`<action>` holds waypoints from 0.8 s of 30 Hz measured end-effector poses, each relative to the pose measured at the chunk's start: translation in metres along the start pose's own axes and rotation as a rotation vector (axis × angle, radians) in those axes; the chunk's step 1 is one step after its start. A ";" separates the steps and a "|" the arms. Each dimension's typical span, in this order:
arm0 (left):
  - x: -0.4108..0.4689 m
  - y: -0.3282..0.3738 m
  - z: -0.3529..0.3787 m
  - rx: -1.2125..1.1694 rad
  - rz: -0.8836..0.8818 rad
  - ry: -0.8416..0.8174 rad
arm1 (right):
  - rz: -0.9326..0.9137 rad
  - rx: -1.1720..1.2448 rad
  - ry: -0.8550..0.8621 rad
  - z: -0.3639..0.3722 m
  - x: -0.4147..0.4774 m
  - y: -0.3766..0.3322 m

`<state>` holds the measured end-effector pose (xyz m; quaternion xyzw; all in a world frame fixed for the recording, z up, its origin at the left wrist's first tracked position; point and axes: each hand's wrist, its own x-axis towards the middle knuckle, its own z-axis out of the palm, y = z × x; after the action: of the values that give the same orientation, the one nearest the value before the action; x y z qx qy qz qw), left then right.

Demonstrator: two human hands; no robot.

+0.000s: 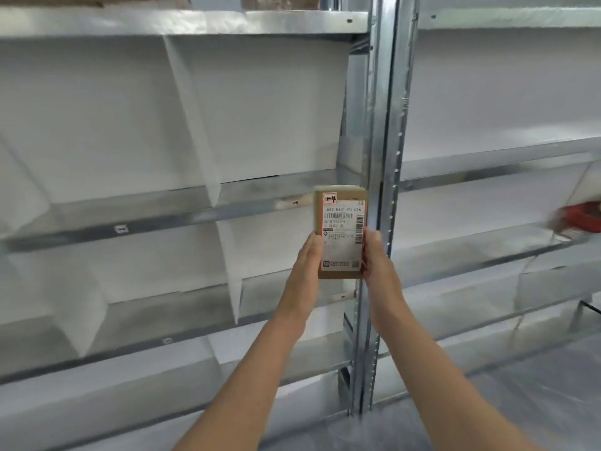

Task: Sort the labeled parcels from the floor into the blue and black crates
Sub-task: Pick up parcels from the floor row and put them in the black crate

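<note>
A small brown cardboard parcel (340, 222) with a white shipping label and barcodes is held upright at arm's length, its label facing me. My left hand (307, 258) grips its lower left edge and my right hand (377, 258) grips its lower right edge. The fingers behind the parcel are hidden. No blue or black crate is in view.
Metal shelving (383, 157) with white dividers (195, 125) fills the view behind the parcel. A red object (582, 216), blurred, lies on a right-hand shelf. Brown boxes (279, 0) sit on the top shelf edge. Plastic-covered floor (536, 402) shows at lower right.
</note>
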<state>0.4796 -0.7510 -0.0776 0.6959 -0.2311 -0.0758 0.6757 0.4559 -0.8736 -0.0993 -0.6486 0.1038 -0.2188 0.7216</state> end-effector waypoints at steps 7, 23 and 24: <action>-0.034 0.005 -0.112 0.032 -0.021 0.295 | 0.020 0.005 -0.261 0.122 -0.008 0.005; -0.124 0.007 -0.203 0.128 -0.078 0.983 | 0.124 0.019 -0.904 0.281 -0.048 0.028; -0.132 0.008 -0.206 0.126 -0.086 1.018 | 0.127 0.023 -0.948 0.288 -0.054 0.030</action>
<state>0.4477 -0.5086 -0.0820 0.6928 0.1521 0.2590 0.6555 0.5390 -0.5907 -0.0966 -0.6614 -0.1997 0.1443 0.7084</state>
